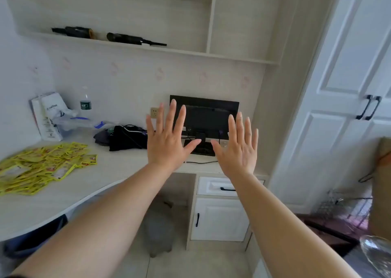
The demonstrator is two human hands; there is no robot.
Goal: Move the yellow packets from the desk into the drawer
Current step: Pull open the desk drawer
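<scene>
Several yellow packets (42,167) lie in a loose heap on the left part of the pale desk (118,167). The white drawer (213,186) with a black handle sits under the desk at the right, and it is closed. My left hand (169,140) and my right hand (239,148) are held up side by side in the air in front of me, backs toward me, fingers straight and spread. Neither hand touches or holds anything. Both are well to the right of the packets and above the drawer.
A black monitor (204,117) stands behind my hands. A black bag (124,138), a paper bag (47,117) and a water bottle (85,103) sit at the desk's back. A cabinet door (220,218) is below the drawer; white wardrobe doors (347,87) are to the right.
</scene>
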